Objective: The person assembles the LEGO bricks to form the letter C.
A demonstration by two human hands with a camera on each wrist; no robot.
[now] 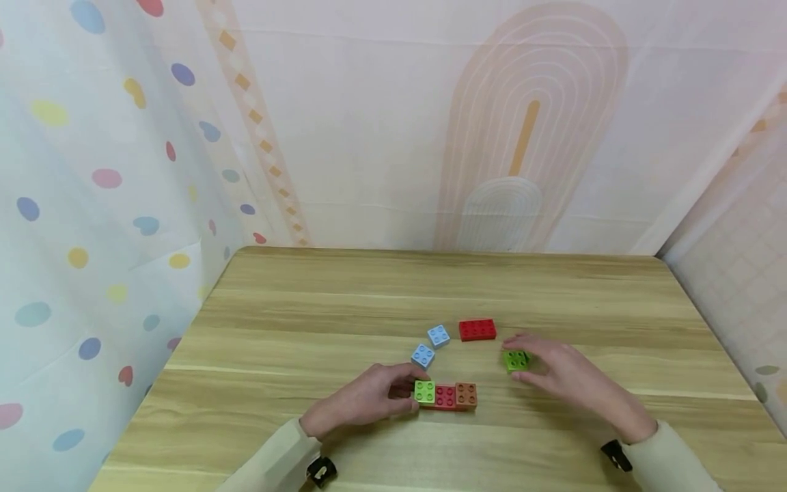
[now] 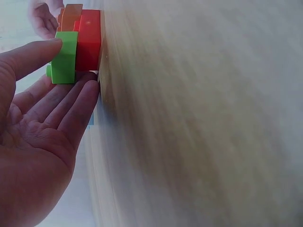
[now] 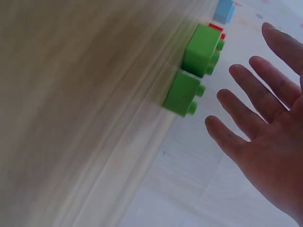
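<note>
text: none readable | labels, brands: none readable | numbers: none readable | signs: none readable

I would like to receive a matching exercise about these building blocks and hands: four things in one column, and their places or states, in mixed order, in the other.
Things
1. Lime-green square plastic block
2. Orange-brown square plastic block
3. Loose red rectangular plastic block
4. Right hand

Places or states
A. Near two mid-green studded plastic blocks, holding nothing
B. On the right end of the red plastic base
C. Pinched by the left hand
D. Lying right of two light-blue square plastic blocks

Pairs: 1-C, 2-B, 3-D, 4-A
</note>
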